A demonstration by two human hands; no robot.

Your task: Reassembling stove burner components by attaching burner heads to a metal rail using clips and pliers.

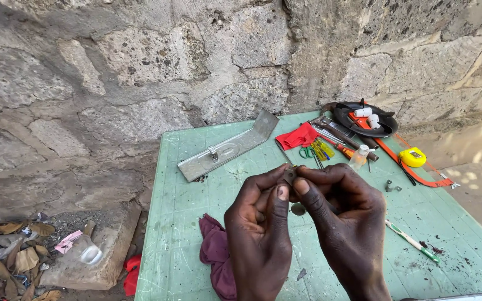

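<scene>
My left hand [260, 226] and my right hand [338, 214] are raised together over a green table [196, 223]. Both pinch one small dark metal part [289, 175] between thumbs and fingertips. A small round grey piece [298, 209] shows just below the thumbs; whether it lies on the table or is held I cannot tell. A maroon cloth [214, 253] lies on the table under my left wrist.
A bent metal plate [227, 149] lies at the table's back. Farther right are a red cloth [298, 135], scissors and screwdrivers [322, 149], a small clear bottle [359, 157], a black dish [366, 120], a yellow tape measure [413, 157], and a green-tipped tool [411, 241]. A stone wall stands behind.
</scene>
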